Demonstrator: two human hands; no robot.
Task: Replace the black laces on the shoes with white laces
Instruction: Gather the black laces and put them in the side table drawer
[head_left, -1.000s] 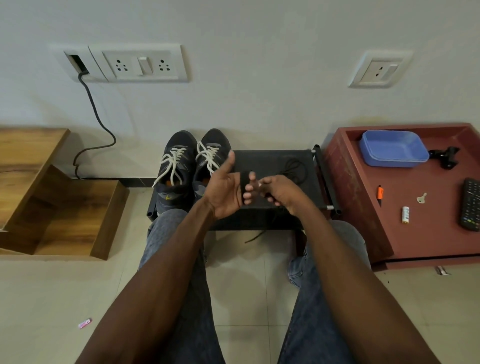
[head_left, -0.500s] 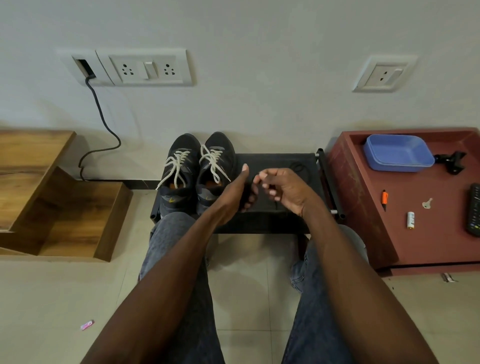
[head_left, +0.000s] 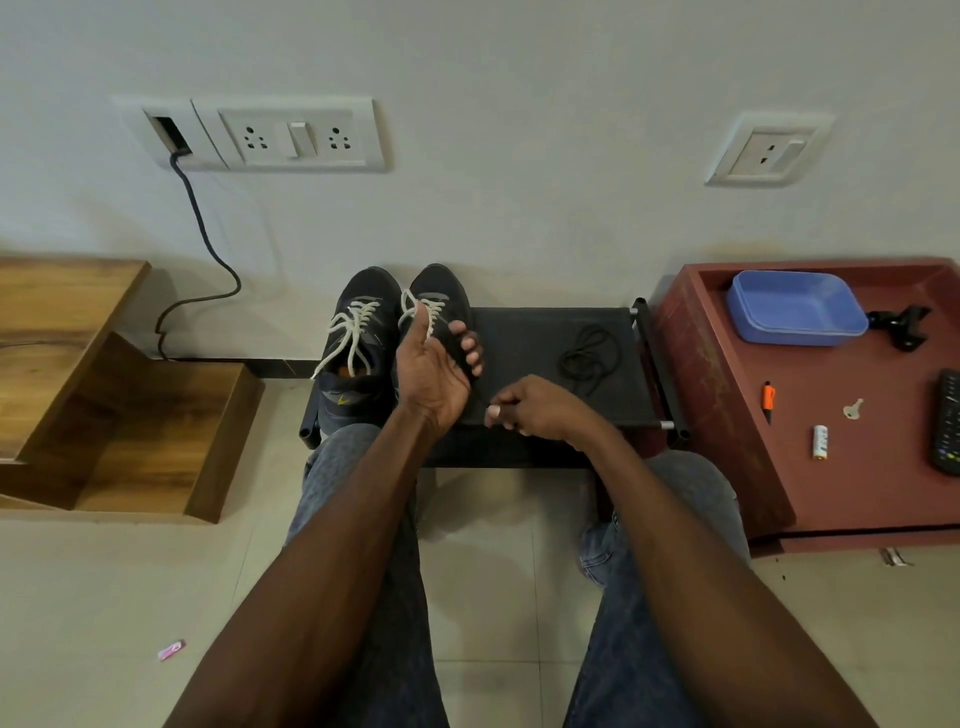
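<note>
Two dark shoes stand side by side on the left end of a black stool (head_left: 540, 332), both threaded with white laces: the left shoe (head_left: 358, 332) and the right shoe (head_left: 441, 296). My left hand (head_left: 434, 364) is raised palm-up in front of the right shoe, its fingers curled round a bundle of black lace (head_left: 460, 345) wound on them. A strand of that lace runs down to my right hand (head_left: 535, 408), which pinches it between thumb and forefinger. A second black lace (head_left: 589, 356) lies coiled on the stool's right half.
A red-brown cabinet (head_left: 727, 415) at the right carries a blue tray (head_left: 795, 306), a black clip, an orange pen, a key, a battery and a remote. Wooden steps (head_left: 104, 415) stand at the left. A cable hangs from the wall socket (head_left: 176, 135). My knees are below the stool.
My left hand has lifted and turned palm-up with the black lace wound on its fingers. My right hand has dropped lower and towards me, drawing the strand taut.
</note>
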